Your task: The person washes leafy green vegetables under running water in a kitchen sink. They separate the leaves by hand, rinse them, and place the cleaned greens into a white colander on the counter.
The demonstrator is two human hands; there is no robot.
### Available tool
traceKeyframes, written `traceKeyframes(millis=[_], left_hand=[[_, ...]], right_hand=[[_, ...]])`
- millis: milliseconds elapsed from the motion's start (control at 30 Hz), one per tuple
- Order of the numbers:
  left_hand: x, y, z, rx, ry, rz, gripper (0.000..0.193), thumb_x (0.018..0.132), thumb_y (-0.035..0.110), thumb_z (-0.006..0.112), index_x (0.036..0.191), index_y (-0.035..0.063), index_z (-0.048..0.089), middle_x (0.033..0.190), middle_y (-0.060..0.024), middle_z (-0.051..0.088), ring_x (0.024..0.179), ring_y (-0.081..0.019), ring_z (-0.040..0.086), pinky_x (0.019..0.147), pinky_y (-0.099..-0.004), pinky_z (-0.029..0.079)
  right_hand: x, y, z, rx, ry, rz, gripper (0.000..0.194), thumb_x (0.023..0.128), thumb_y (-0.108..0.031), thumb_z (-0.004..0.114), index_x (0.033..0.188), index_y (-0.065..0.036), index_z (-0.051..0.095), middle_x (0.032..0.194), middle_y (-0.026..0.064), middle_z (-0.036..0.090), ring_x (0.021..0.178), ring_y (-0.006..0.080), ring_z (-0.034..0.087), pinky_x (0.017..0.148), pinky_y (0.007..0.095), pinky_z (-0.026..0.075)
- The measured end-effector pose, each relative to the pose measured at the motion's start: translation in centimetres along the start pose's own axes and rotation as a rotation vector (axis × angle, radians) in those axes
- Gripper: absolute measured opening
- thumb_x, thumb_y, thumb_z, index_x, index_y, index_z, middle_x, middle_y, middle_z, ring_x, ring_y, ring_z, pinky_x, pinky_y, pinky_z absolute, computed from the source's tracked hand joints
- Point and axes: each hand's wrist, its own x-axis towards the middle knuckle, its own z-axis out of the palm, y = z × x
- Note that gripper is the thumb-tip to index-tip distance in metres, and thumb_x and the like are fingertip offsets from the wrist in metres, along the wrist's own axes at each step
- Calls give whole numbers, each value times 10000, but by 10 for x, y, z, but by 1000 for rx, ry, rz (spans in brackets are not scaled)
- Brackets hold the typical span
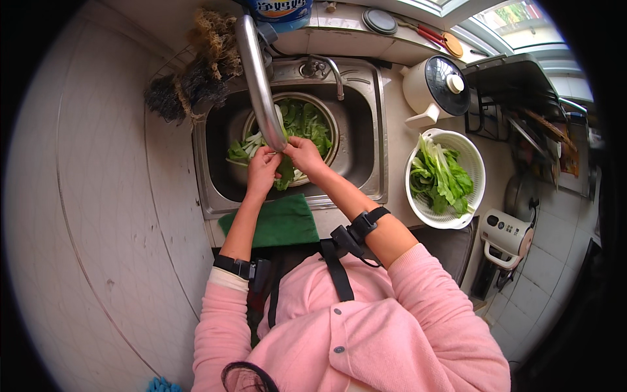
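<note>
Both my hands meet under the end of the large steel faucet spout [262,83], above the sink. A green vegetable leaf [284,172] hangs between them; my left hand [262,171] and my right hand [304,156] both pinch it by the fingertips. Below, a round basin [335,128] stands in the stainless steel sink [365,142], filled with leafy greens [308,122]. White stalks [253,142] lie at its left side. The spout hides part of the greens, and whether water runs from it I cannot tell.
Right of the sink, a white colander [477,166] holds more leafy greens [443,174]. Behind it stands a white pot with a dark lid [441,81]. A folded green cloth [281,223] lies at the sink's front edge. Dried flowers [196,93] crowd the left corner; a second, thinner faucet [335,73] stands behind.
</note>
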Motion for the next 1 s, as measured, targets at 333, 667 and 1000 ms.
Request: traceKeyframes(millis=[333,667,1000], left_hand=[[-5,24,-12,-141,-94,-139,140,830,108,676,930,56,593,767,21,580,635,-34,513,466,-186,383],[6,49,-10,-231,-279,-188,502,818,202,713,1221,42,459,922,27,617,719,-14,532,502,-181,365],[22,33,-7,-59,-17,8,470,794,270,741,1151,54,526,975,-38,608,865,-136,568,701,-303,430]], right_hand=[[5,2,-17,-132,-38,-224,261,904,-265,564,911,-11,623,677,56,581,584,160,518,534,293,424],[4,-8,-37,-15,-248,-117,287,935,-271,555,1012,-11,647,799,-31,617,664,15,502,549,194,409],[2,-4,-38,-229,176,-233,308,919,-243,566,1082,15,604,902,96,655,848,176,624,767,310,489]])
